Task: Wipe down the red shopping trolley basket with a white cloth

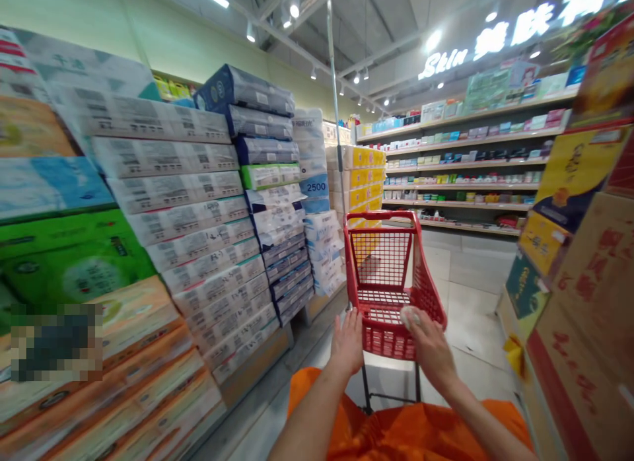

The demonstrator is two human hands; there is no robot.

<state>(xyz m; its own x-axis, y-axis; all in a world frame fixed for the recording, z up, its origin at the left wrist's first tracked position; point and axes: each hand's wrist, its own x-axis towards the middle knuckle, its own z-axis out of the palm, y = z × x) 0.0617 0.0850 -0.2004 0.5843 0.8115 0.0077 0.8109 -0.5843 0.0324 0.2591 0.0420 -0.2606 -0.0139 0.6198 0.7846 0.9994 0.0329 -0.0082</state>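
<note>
Nearest, below the red cart (pixel 428 286), an orange garment (pixel 396 434). Left hand (pixel 347 345) open and flat, just beside the cart's near left corner, holding nothing. Right hand (pixel 432 349) on the near right rim, fingertips over a small pale object (pixel 410 316); real grasp impossible to tell. Left of the cart, stacked tissue packs (pixel 198 216); beyond the cart, shelves (pixel 456 164).

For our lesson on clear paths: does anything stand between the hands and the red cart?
Nothing visible does. The left hand is open beside the near rim of the red cart; the right hand rests on that rim, fingers at a pale thing.
</note>
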